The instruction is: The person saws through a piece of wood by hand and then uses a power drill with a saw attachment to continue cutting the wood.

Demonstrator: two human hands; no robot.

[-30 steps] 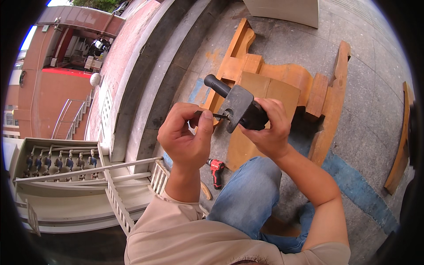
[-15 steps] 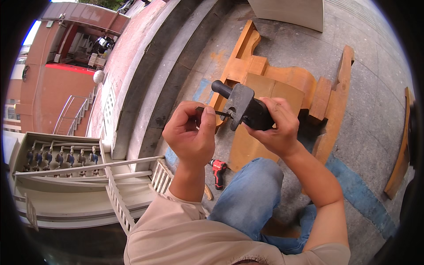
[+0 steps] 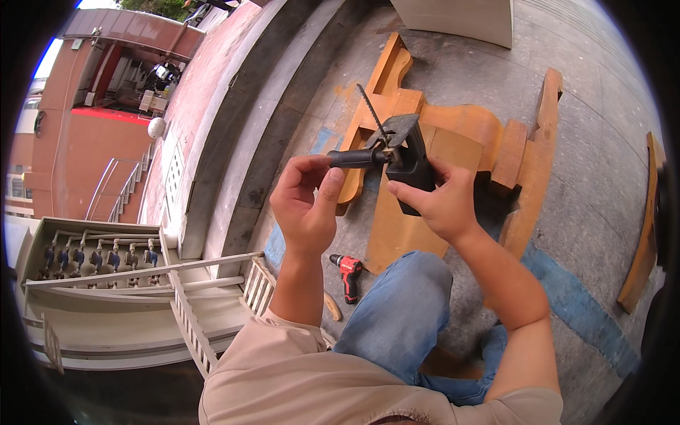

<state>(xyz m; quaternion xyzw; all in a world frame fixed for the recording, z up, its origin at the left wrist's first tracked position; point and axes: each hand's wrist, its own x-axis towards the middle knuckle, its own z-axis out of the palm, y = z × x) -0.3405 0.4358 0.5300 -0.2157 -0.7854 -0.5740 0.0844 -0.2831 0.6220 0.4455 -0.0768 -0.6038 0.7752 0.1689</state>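
My right hand (image 3: 448, 202) grips the black body of a reciprocating saw attachment (image 3: 411, 173) by its lower end, in front of my chest. A thin toothed saw blade (image 3: 371, 110) sticks out past the grey metal shoe (image 3: 401, 130), pointing up and away to the left. From the tool's left side runs a black ribbed side handle (image 3: 356, 158). The curled fingers and thumb of my left hand (image 3: 308, 205) are closed at the outer end of that handle. My palms hide part of the tool body.
A red and black cordless drill (image 3: 348, 276) lies on the paving by my left knee, beside a small curved wooden piece (image 3: 331, 307). Shaped wooden furniture parts (image 3: 460, 124) and a flat brown board (image 3: 407, 227) lie ahead. Stone steps (image 3: 248, 142) and a white railing (image 3: 191, 326) stand left.
The saw attachment has turned, so its blade now points up and away instead of toward my left hand. My left fingers have left the blade and moved to the side handle.
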